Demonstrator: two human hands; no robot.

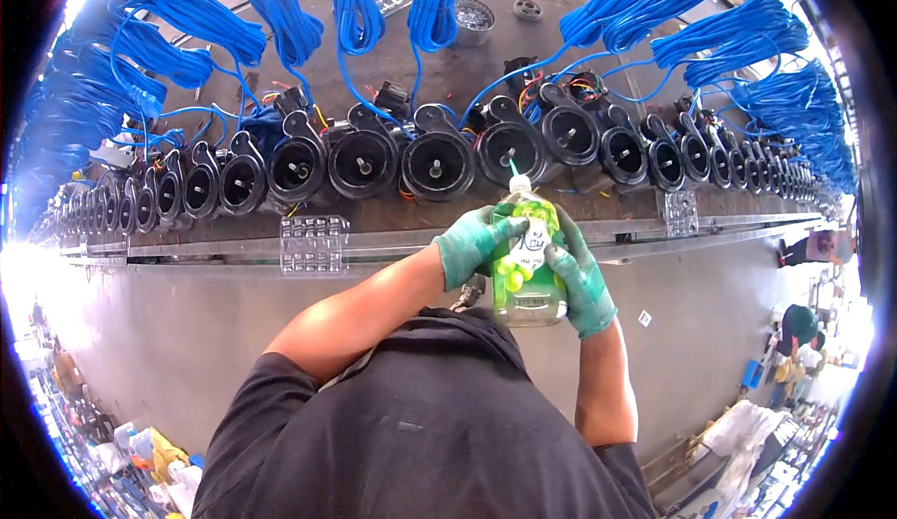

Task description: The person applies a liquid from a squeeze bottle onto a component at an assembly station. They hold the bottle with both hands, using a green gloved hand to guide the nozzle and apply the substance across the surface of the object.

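Between both gloved hands I hold a clear plastic bottle (530, 281) with a green label, tilted so its neck points away from me. A thin pale-green nozzle tube runs from its cap into the round black motor housing (512, 152), reaching close to the metal shaft at the centre. My left hand (478, 243), in a green glove, wraps the bottle's left side. My right hand (581, 276), gloved the same way, grips its right side. More black housings of the same kind, such as this one (437, 168) to the left, stand in a long row with shafts showing.
Coiled blue cables (350, 14) hang above the row, wired to the housings. Two clear plastic trays (315, 244) (680, 213) sit at the bench's front edge. A round tin (474, 20) of small parts and a dark ring-shaped part (527, 9) lie behind. Other people (801, 327) are at far right.
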